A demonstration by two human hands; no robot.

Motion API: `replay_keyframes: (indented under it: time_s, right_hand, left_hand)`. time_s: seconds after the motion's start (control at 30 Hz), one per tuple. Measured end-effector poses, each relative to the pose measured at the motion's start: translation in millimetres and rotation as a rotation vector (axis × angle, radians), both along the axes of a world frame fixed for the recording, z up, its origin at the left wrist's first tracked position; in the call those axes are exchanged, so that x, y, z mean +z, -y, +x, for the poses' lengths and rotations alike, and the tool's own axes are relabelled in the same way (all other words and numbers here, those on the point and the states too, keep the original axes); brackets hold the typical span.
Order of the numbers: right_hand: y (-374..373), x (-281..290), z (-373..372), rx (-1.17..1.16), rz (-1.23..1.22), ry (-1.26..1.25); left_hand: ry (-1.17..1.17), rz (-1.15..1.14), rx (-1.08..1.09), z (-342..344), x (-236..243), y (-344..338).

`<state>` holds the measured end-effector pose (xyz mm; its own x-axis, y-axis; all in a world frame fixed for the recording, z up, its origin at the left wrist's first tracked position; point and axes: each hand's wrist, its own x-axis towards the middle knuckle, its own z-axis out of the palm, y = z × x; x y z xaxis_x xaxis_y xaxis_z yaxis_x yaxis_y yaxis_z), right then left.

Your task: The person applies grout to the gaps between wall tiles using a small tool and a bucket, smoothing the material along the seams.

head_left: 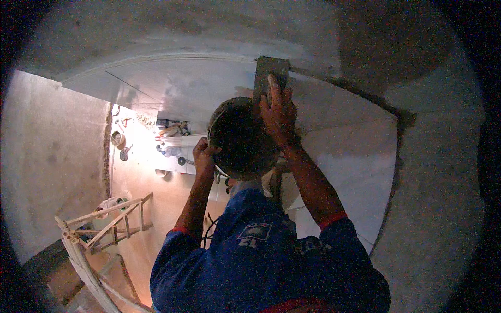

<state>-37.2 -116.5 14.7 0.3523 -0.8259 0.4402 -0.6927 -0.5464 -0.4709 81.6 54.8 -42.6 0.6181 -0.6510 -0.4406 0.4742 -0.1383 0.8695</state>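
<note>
I see left hand [205, 155] clamped on dark bucket [241, 138], nine o'clock rim, likely heavy; right hand [281, 116] gripping trowel [264, 68], bucket's one o'clock, probably stiff, best held mid-back

A near-black interior, edged in part by a thin paler rim, is shown by the bucket [242, 138]. Above the bucket, a dull grey-brown is shown by the trowel [266, 67]. Below the bucket, a deep blue shirt [250, 271] is trimmed with red cuffs [333, 219] and marked by a whitish square print [254, 233]. To the bucket's right, white panels [349, 177] are bordered by plain grey wall [443, 182]. To its lower left, pale tan is shown by the wooden frame [78, 258], orange-beige by the floor [169, 201].
</note>
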Motion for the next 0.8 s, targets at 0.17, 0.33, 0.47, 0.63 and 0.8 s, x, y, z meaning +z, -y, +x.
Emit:
replay_keyframes:
  time_s: [0.17, 0.33, 0.47, 0.63, 0.8]
  right_hand:
    - [-1, 7, 10, 0.013, 0.019, -0.083]
    - [-2, 41, 11, 0.046, 0.226, -0.251]
    - [-7, 38, -6, 0.116, 0.294, -0.309]
    - [-17, 26, -22, 0.070, 0.007, -0.086]
    - [5, -17, -30, 0.047, -0.025, -0.657]
  left_hand:
    - [0.007, -0.053, -0.025, 1, -8, -11]
    - [-0.021, -0.032, -0.021, 3, -16, -11]
    - [0.013, -0.049, -0.064, 8, -36, -10]
    - [0.110, 0.024, -0.090, 4, -21, -12]
    - [-0.057, -0.138, -0.026, 0, -43, -21]
